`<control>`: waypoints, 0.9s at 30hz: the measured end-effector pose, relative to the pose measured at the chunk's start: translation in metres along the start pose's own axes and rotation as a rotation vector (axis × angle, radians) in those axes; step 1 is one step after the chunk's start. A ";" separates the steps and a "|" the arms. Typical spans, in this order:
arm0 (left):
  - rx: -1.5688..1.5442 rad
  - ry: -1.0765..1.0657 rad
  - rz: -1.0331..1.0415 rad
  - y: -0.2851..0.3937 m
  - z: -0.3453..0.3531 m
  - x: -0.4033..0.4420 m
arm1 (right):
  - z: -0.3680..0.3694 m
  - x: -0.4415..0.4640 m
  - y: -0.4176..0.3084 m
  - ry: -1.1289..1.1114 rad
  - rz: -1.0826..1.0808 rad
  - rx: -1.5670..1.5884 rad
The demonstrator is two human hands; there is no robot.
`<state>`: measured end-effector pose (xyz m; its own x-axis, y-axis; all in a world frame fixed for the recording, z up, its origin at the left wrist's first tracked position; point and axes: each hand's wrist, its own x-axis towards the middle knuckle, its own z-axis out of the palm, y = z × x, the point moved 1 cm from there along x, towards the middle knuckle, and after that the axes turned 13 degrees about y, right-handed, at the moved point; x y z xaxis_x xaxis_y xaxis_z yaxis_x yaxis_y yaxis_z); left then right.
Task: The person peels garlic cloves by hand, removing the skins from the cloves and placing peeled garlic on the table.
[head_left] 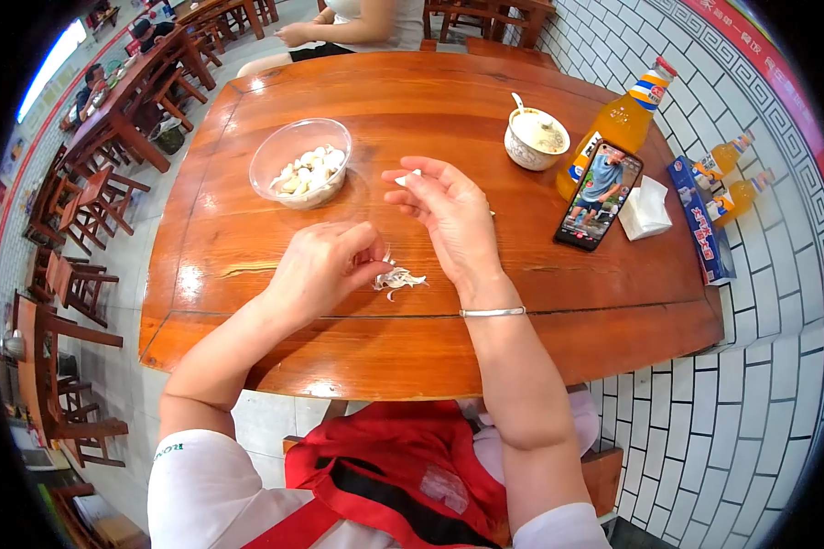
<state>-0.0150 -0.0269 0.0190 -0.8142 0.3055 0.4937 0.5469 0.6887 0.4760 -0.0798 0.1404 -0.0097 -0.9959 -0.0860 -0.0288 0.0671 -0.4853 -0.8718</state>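
Note:
Between thumb and fingers of my right hand [447, 206] is a small white garlic clove [409, 177], held above the table. My left hand [325, 265] is closed in a pinch just over a small heap of garlic skins [400, 278]; what its fingertips hold, if anything, is hidden. Beyond my left hand stands a clear plastic bowl [258, 174] with many pale garlic cloves [309, 172] in it. The hands are apart from each other and from the bowl.
The wooden table [247, 233] also carries a lidded white cup [533, 151] with a spoon, an orange drink bottle [621, 119], a phone [599, 196] leaning upright, tissues [645, 209] and a blue box [701, 222] by the tiled wall. A person [362, 23] sits across.

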 end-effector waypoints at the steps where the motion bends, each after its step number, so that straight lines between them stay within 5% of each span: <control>1: 0.003 0.024 0.023 -0.002 0.001 -0.001 | -0.001 0.001 -0.001 -0.012 0.008 0.004; 6: -0.014 0.217 0.157 0.000 0.005 0.002 | 0.001 -0.002 -0.002 -0.059 0.013 0.044; 17: -0.104 0.155 0.259 -0.003 -0.008 -0.004 | 0.009 -0.006 -0.001 -0.104 0.035 0.025; 23: -0.175 0.488 0.128 0.006 0.000 0.001 | 0.010 -0.008 -0.001 -0.266 0.076 0.014; 27: -0.074 0.605 0.245 0.005 -0.008 0.005 | 0.014 -0.011 -0.005 -0.307 0.026 0.026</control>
<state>-0.0148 -0.0269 0.0295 -0.4231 0.0093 0.9060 0.7323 0.5923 0.3359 -0.0682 0.1310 0.0016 -0.9292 -0.3555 0.1014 0.0978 -0.5009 -0.8599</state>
